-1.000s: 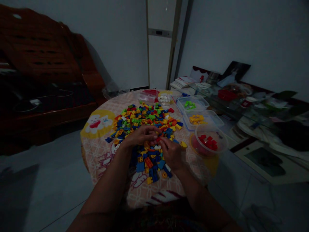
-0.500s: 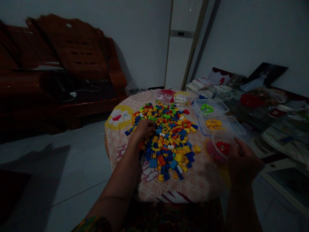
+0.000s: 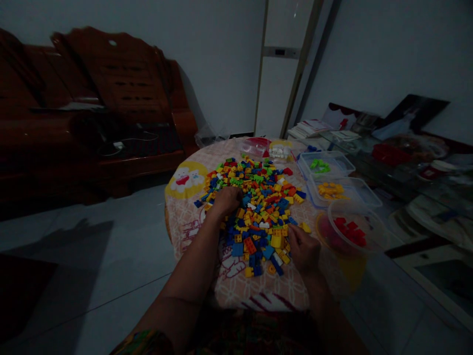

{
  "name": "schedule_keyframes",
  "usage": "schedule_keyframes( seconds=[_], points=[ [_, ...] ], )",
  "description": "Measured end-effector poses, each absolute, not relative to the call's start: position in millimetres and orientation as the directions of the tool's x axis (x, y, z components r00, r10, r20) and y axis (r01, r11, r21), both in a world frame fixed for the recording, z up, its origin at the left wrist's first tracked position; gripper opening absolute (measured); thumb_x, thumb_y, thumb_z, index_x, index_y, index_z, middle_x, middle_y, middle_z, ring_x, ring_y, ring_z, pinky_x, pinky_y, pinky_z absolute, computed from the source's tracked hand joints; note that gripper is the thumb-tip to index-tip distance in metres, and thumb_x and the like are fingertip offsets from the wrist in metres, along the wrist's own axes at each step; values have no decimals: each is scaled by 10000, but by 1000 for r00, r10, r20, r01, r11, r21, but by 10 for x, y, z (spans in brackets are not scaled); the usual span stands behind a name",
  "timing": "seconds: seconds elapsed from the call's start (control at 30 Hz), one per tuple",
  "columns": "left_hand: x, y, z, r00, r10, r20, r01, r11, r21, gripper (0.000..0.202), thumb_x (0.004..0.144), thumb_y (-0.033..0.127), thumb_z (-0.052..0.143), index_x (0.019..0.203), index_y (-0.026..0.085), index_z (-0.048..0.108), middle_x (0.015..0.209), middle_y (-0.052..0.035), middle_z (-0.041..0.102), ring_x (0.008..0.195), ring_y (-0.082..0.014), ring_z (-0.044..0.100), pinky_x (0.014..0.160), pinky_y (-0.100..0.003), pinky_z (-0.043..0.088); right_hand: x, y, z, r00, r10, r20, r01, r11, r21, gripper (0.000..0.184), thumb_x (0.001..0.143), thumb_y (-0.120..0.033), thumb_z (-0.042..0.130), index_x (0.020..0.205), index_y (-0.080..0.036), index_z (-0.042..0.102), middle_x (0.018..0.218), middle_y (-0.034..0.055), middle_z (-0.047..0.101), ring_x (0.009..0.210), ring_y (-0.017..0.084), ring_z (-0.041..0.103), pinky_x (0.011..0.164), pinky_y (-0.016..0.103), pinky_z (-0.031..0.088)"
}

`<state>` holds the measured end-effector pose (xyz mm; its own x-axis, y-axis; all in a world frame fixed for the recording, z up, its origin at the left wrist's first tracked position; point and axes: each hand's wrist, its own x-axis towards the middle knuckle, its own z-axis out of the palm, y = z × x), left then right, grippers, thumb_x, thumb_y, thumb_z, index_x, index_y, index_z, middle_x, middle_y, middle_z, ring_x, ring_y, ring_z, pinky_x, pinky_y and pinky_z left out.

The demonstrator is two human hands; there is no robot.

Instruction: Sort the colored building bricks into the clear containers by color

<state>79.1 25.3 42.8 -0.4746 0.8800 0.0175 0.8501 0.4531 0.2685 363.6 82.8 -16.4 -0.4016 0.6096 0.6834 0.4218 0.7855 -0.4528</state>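
A heap of small coloured building bricks [image 3: 254, 207] covers a round table with a patterned cloth [image 3: 192, 227]. My left hand [image 3: 226, 199] rests on the left side of the heap, fingers curled down into the bricks. My right hand [image 3: 303, 249] lies at the heap's near right edge, fingers bent toward the bricks; what they hold, if anything, is hidden. A round clear bowl of red bricks [image 3: 351, 231] stands just right of my right hand.
Clear tubs hold yellow bricks [image 3: 342, 191] and green bricks [image 3: 323, 165] at the right; a white-brick tub [image 3: 279, 150] and a red-lidded one [image 3: 253, 145] sit at the back. A dark wooden sofa [image 3: 92, 123] stands left, and a cluttered low glass table [image 3: 406, 162] stands right.
My right hand has come back from the red-brick bowl to the heap's near right edge. My left hand stays on the heap's left side.
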Motion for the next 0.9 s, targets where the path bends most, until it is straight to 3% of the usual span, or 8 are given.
schedule_keyframes(
  seconds=[0.07,0.17,0.27,0.33,0.5,0.67,0.9],
  points=[
    [756,261,414,-466,884,30,829,425,363,327,677,108,602,960,188,745,942,-58,744,861,-199,669,722,-247,469,3643,828,-197,-388,598,701,412,793,-449,327,965,-318,499,955,-138,771,846,120,782,697,204,741,681,279,576],
    [675,246,404,-434,900,40,716,318,622,265,688,160,625,922,145,747,829,-45,731,760,-179,659,703,-251,478,3657,827,-214,-369,577,728,399,806,-437,300,958,-290,520,946,-127,771,839,122,781,698,205,744,675,274,577],
    [659,212,416,-368,929,32,451,149,880,285,729,278,652,948,111,728,689,-23,676,630,-150,612,623,-249,472,3662,826,-215,-363,555,748,393,819,-418,296,957,-278,525,940,-115,771,834,126,780,682,207,745,659,271,577],
    [707,194,441,-299,954,34,290,57,955,330,731,343,687,958,104,716,672,-17,657,599,-136,593,600,-244,468,3652,820,-199,-360,557,749,393,818,-420,298,959,-279,519,944,-121,771,837,122,781,679,206,746,649,268,578],
    [913,202,523,-81,996,38,90,-30,995,381,712,372,771,982,110,711,750,-27,670,648,-129,619,627,-233,479,3514,787,-52,-396,573,718,355,816,-455,296,969,-276,504,998,-139,764,896,111,785,753,208,758,698,270,590],
    [1046,248,520,138,990,3,-7,-2,1000,486,704,366,809,1103,119,681,756,-21,669,618,-115,612,628,-236,494,3268,727,113,-511,552,659,313,834,-455,313,978,-275,493,1167,-158,713,1032,107,771,830,212,760,720,265,588],
    [1093,242,493,241,970,15,-64,1,998,541,719,374,816,1170,124,650,775,-27,679,635,-122,640,638,-234,518,3113,659,129,-537,539,648,235,834,-499,311,976,-241,474,1168,-153,702,1038,107,770,873,214,755,743,273,579]
  ],
)
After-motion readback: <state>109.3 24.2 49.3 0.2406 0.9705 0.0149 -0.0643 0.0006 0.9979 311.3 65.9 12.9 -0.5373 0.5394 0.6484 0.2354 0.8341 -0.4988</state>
